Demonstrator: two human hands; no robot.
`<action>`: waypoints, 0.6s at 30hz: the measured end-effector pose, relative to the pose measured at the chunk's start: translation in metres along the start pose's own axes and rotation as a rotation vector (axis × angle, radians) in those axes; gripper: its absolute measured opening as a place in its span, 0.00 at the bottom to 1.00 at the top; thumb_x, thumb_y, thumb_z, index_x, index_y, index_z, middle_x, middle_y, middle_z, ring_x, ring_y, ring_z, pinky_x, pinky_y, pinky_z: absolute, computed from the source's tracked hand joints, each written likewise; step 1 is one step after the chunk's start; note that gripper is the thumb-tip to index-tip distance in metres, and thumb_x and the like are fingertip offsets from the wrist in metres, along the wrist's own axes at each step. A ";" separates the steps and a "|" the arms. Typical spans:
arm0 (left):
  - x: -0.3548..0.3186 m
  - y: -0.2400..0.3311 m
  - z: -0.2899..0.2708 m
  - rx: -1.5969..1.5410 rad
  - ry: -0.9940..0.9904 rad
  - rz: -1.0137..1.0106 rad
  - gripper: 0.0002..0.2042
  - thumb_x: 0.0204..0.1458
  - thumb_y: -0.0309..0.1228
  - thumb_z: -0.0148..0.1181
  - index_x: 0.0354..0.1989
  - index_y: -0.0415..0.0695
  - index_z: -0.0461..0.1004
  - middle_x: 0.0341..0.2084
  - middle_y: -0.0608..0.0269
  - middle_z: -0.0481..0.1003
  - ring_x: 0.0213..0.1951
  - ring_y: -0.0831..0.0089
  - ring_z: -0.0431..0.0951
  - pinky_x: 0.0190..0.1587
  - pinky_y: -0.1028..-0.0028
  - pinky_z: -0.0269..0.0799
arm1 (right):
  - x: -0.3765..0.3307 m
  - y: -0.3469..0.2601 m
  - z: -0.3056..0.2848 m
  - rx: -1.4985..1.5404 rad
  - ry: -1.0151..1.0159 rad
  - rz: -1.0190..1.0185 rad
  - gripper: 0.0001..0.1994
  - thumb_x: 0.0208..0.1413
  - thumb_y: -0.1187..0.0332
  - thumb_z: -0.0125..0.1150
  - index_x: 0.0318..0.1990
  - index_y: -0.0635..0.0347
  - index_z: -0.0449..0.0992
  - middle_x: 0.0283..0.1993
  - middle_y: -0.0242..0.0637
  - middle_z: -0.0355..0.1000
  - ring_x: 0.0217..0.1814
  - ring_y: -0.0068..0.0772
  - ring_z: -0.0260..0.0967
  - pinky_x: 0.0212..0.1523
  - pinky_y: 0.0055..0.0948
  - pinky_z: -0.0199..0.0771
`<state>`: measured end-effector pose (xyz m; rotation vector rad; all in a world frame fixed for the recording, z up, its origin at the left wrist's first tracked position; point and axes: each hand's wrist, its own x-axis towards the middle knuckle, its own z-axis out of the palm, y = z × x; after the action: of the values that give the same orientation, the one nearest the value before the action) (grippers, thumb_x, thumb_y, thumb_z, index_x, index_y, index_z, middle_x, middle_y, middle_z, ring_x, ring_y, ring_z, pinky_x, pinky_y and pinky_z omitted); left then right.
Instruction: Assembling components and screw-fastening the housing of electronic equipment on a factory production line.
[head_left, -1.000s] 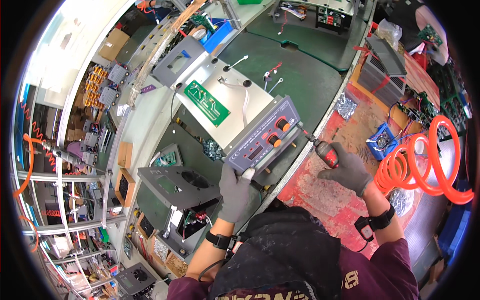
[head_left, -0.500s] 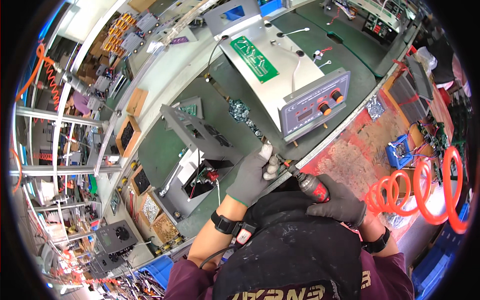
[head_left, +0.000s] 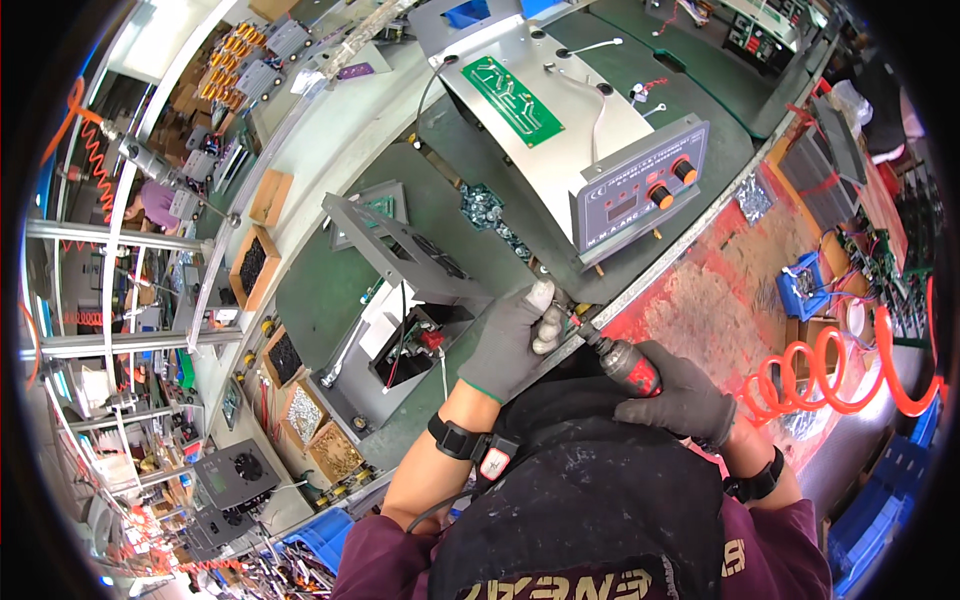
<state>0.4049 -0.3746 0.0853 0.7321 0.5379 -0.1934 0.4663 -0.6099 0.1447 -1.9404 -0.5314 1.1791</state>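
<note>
My right hand (head_left: 685,400), in a grey glove, is wrapped round a red and dark power screwdriver (head_left: 628,368) close to my body. The tool's tip points left toward my left hand (head_left: 518,335), also gloved, with worn whitish fingertips. Those fingers are pinched together at the bench edge beside the tip. What they hold, if anything, is too small to make out. Just beyond stands a grey front panel (head_left: 640,190) with two orange-ringed knobs, attached to a pale metal chassis (head_left: 540,165). A green circuit board (head_left: 512,100) lies on that chassis.
Loose metal hardware (head_left: 483,208) lies in a strip on the green bench mat. Left of my left hand is an open grey housing (head_left: 380,330) with wires. Small parts boxes (head_left: 300,415) line the left bench edge. A coiled orange hose (head_left: 830,375) hangs at the right.
The view has shifted slightly, and the coiled hose has swung lower. Both hands keep nearly the same hold, the screwdriver tip still by my left fingers.
</note>
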 end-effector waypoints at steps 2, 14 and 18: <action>0.002 0.001 0.002 -0.010 -0.009 -0.024 0.11 0.59 0.40 0.52 0.33 0.45 0.68 0.22 0.69 0.67 0.21 0.84 0.63 0.22 0.84 0.58 | 0.000 0.001 0.001 0.016 -0.014 0.015 0.31 0.40 0.53 0.71 0.50 0.59 0.67 0.37 0.48 0.72 0.40 0.46 0.71 0.40 0.38 0.68; 0.023 -0.004 0.014 0.268 0.012 0.030 0.17 0.58 0.45 0.51 0.36 0.40 0.69 0.22 0.68 0.68 0.21 0.81 0.64 0.23 0.82 0.60 | 0.000 0.015 0.009 0.437 0.090 0.014 0.28 0.42 0.63 0.68 0.50 0.64 0.66 0.40 0.35 0.66 0.42 0.26 0.62 0.45 0.29 0.65; 0.047 0.005 0.006 0.333 0.238 0.040 0.18 0.59 0.46 0.50 0.34 0.40 0.70 0.21 0.68 0.68 0.21 0.82 0.64 0.23 0.82 0.61 | 0.013 0.013 0.005 0.356 0.195 0.103 0.24 0.43 0.63 0.68 0.46 0.64 0.66 0.37 0.34 0.65 0.39 0.25 0.62 0.41 0.29 0.66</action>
<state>0.4491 -0.3745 0.0665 1.0981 0.7263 -0.1615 0.4674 -0.6067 0.1264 -1.7624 -0.1093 1.0509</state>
